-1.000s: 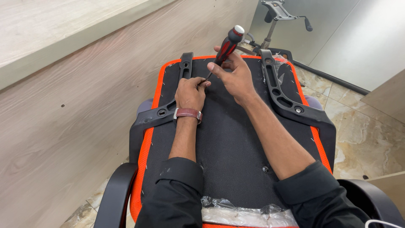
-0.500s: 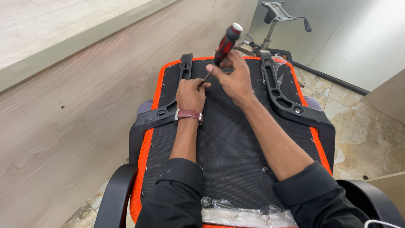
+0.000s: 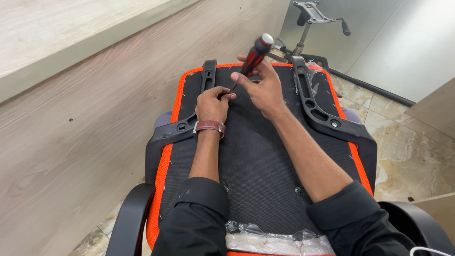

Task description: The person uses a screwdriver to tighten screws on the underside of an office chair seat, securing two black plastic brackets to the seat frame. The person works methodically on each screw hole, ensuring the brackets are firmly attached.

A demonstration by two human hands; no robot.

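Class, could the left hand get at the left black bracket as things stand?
Probably yes: the left hand pinches the screwdriver tip right beside the bracket, with nothing lying between them.

Screwdriver handle swung vs 1 s ago: it stood more upright at 0.5 s, now leans a bit further right, grey cap end sitting slightly lower. Right hand shifted w/ it, fingers re-wrapped lower on the red-black grip. Left hand pinch at the shaft tip moved slightly, thumb and forefinger closer together on the black seat underside.
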